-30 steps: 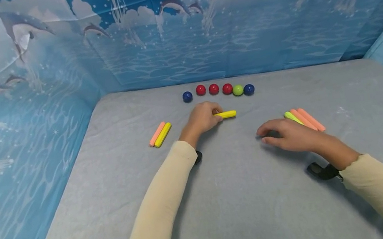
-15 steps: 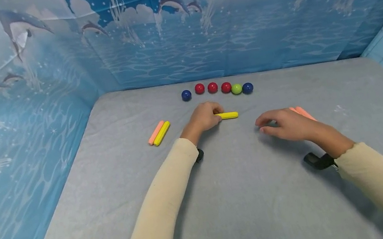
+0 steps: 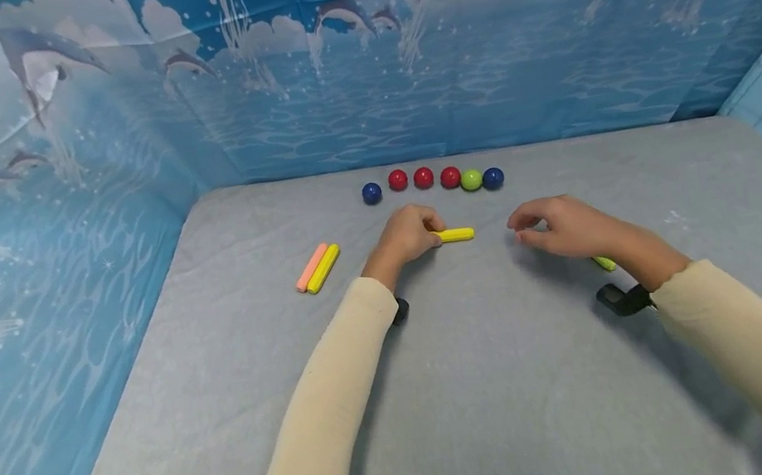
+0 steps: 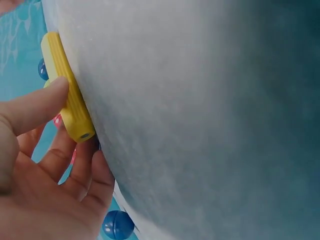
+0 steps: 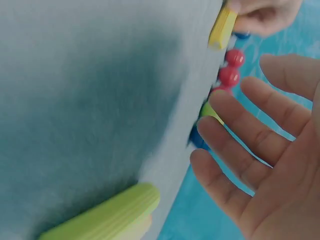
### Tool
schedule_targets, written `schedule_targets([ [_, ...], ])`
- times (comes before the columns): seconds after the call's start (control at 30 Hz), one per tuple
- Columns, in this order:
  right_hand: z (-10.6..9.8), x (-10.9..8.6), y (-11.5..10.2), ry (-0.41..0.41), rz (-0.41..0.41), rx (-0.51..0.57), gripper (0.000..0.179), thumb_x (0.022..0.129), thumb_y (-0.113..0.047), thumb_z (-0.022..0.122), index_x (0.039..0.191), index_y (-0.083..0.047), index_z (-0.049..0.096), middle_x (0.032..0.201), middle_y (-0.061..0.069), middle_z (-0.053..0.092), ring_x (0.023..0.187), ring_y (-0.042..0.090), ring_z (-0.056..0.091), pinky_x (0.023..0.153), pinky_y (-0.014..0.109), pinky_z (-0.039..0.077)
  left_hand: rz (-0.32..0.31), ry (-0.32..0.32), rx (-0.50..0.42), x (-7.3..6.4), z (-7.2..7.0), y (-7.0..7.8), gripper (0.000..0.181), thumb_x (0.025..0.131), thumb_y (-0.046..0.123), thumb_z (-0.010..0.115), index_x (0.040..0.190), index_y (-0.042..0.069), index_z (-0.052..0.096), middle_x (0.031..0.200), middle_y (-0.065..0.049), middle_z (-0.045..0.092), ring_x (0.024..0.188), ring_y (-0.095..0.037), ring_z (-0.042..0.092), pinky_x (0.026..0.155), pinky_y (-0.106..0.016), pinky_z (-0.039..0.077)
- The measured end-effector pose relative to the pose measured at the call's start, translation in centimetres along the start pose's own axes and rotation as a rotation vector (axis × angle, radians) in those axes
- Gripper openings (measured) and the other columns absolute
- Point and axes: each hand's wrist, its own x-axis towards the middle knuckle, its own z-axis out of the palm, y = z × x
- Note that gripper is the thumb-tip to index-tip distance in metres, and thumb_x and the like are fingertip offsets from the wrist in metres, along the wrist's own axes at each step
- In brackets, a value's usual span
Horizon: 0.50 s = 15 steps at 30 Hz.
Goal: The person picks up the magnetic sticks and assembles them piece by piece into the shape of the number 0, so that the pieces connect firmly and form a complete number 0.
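My left hand (image 3: pixel 407 235) pinches the left end of a yellow ridged stick (image 3: pixel 457 235) between thumb and fingers, close over the grey cloth. In the left wrist view, the thumb presses along one side of the yellow stick (image 4: pixel 70 95), whose near end has a small dark hole. Off to the right, my right hand (image 3: pixel 568 227) hovers with relaxed, bent fingers and holds nothing. Below its wrist, the tip of a yellow-green stick (image 3: pixel 605 263) shows. The right wrist view has more of this ridged yellow-green stick (image 5: pixel 105 217), with a bit of pale orange beside it.
Along the back of the grey table (image 3: pixel 453 393) runs a row of balls: a blue one (image 3: pixel 371 194), several red (image 3: pixel 423 177), a lime one (image 3: pixel 471 179) and another blue (image 3: pixel 493 178). An orange stick (image 3: pixel 312 267) and a yellow stick (image 3: pixel 323 269) lie at left.
My right hand has moved away from me, toward the back, and now covers the orange sticks at right. The left hand stays nearly in place, still pinching the yellow stick.
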Motion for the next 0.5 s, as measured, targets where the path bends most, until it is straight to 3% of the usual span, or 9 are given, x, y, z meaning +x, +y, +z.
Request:
schedule_targets([
  [0.13,-0.9,1.9,1.2,0.023,0.052,-0.004,0.033,0.099,-0.013,0.055,0.127,0.002,0.061,0.125,0.023,0.064,0.110,0.038,0.063,0.086,0.052,0.053,-0.038,-0.012,-0.042,0.1,0.0,0.0,0.015,0.090,0.010,0.072,0.105,0.012,0.076,0.111,-0.002,0.071,0.102,-0.016,0.060,0.092,-0.028,0.053],
  [0.3,-1.6,4.9,2.6,0.047,0.195,0.045,0.041,0.099,-0.013,0.050,0.138,0.001,0.052,0.142,0.029,0.049,0.120,0.045,0.055,0.094,0.058,0.049,-0.085,-0.017,-0.057,0.1,-0.2,-0.1,0.015,0.090,0.010,0.072,0.104,0.013,0.076,0.111,-0.001,0.071,0.101,-0.015,0.059,0.090,-0.027,0.052],
  [0.5,-1.6,7.0,3.8,0.102,0.283,0.052,0.050,0.097,-0.009,0.046,0.147,-0.001,0.041,0.151,0.031,0.037,0.132,0.050,0.043,0.104,0.063,0.039,-0.071,-0.009,-0.066,0.1,0.1,0.0,0.014,0.090,0.009,0.072,0.102,0.013,0.076,0.109,-0.002,0.071,0.098,-0.015,0.059,0.088,-0.027,0.052],
])
